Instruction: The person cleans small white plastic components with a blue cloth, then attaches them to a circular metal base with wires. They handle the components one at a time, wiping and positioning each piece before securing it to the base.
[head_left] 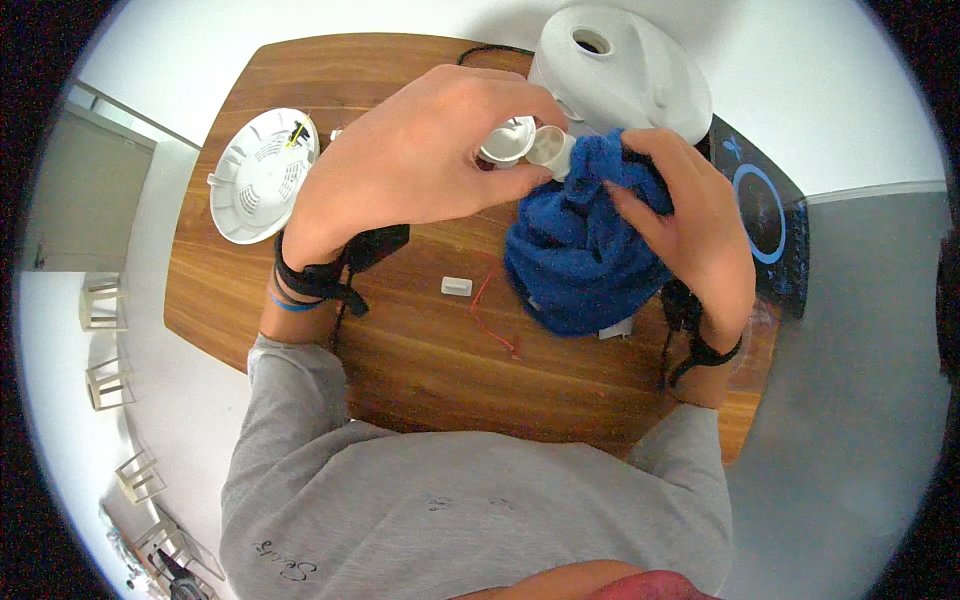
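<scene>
Above the far half of the wooden table, my left hand (420,150) curls its thumb and fingers around a small white cup-shaped part (509,142) with an open round mouth. A short cream-coloured cylinder (551,150) sits between that part and a bunched blue cloth (575,265); the left thumb tip reaches its lower edge. On the right, my right hand (690,200) pinches the cloth's gathered top, close against the cylinder. The rest of the cloth hangs below in folds. Whether the cup-shaped part and the cylinder are joined, I cannot tell.
A white round vented cover (235,185) lies at the far left. Nearer me are a small white rectangular piece (457,286) and a thin red wire (484,318). A large white rounded appliance (640,75) stands behind, beside a black panel with a blue ring (760,215).
</scene>
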